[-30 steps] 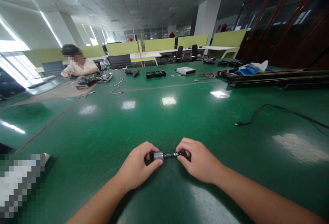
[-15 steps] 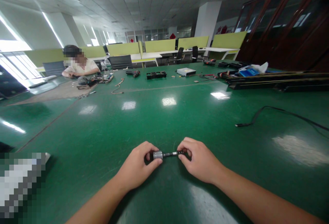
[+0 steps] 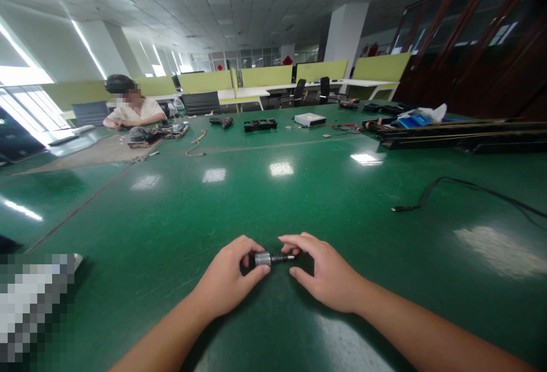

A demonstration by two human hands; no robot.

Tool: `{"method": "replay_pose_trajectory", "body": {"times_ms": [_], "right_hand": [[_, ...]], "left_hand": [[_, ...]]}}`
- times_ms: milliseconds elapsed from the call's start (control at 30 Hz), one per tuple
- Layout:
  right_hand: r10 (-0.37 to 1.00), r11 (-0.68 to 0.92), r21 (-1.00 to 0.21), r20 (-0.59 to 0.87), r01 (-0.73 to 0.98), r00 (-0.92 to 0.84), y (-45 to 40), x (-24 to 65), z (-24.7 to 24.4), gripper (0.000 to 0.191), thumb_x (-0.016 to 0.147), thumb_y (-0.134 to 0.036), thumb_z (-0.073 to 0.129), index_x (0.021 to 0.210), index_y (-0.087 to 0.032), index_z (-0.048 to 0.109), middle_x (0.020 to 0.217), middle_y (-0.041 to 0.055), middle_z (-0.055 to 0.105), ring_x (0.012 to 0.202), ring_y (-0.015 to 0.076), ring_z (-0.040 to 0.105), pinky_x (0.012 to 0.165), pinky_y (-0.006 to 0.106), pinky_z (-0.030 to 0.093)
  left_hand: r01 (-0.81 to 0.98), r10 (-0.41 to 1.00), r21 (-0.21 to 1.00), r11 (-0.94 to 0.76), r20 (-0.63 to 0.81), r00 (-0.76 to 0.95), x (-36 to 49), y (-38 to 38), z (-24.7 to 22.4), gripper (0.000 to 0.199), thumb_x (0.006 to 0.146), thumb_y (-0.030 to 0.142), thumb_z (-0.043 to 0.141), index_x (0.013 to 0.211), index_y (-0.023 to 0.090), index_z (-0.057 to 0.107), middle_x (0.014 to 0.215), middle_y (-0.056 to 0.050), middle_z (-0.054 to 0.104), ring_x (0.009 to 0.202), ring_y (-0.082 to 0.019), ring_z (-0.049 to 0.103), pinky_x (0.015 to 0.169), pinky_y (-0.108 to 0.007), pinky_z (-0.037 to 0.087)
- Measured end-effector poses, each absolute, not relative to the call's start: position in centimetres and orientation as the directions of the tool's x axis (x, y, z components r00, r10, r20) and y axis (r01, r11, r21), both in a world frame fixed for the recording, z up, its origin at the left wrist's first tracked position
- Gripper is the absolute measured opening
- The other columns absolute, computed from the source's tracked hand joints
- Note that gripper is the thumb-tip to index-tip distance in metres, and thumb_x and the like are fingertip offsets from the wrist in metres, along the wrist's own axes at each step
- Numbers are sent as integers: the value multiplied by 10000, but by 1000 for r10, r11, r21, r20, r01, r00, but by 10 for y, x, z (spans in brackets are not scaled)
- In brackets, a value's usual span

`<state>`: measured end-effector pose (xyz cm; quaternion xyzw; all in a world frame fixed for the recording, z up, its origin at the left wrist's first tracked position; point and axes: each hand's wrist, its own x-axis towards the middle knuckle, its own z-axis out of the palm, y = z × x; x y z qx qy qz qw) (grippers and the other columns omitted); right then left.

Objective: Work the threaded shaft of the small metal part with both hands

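Note:
My left hand is closed on a small grey metal cylinder, thumb in front and fingers behind. It lies on its side, low over the green table or resting on it; I cannot tell which. From its right end sticks out a thin shaft with a bright tip. A dark coil spring sits around the shaft, close against the cylinder. At the tip, my right hand is open, with thumb and fingers spread around the shaft's end and apparently not gripping it.
A black cable lies to the right. Farther back are a power drill, a black frame, a silver box and long dark bars. Another person sits at the far left. A blurred-out object is at near left.
The dark spring has moved left along the shaft to the cylinder. My right hand has let go of it and its fingers have opened. The left hand has stayed put.

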<state>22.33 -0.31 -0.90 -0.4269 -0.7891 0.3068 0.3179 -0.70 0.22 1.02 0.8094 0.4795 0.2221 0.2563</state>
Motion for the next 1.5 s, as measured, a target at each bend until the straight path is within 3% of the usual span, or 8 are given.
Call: {"method": "replay_pose_trajectory", "body": {"times_ms": [200, 1267, 1500], "right_hand": [[861, 461, -729, 229, 506, -455, -2, 222, -8, 394, 752, -69, 605, 1124, -198, 617, 980, 53, 631, 895, 197, 571, 857, 372, 465], [876, 441, -749, 239, 495, -419, 0, 221, -14, 542, 747, -55, 590, 1257, -228, 533, 1027, 40, 586, 887, 174, 555, 877, 356, 455], [912, 360, -784, 182, 505, -367, 7, 219, -17, 573, 729, -78, 635, 1273, -214, 519, 1080, 32, 583, 798, 132, 542, 831, 316, 465]], "left_hand": [[677, 894, 617, -401, 102, 437, -6, 2, 11, 122, 841, 256, 632, 953, 209, 647, 800, 4, 580, 731, -163, 545, 674, -272, 415], [669, 907, 633, -389, 134, 400, -9, 6, 3, 166, 876, 255, 613, 1038, 218, 615, 817, 6, 543, 730, -161, 530, 703, -283, 432], [688, 913, 617, -381, 136, 384, -8, 6, 2, 166, 873, 265, 617, 1030, 211, 616, 788, 15, 525, 717, -165, 519, 684, -280, 410]]}}
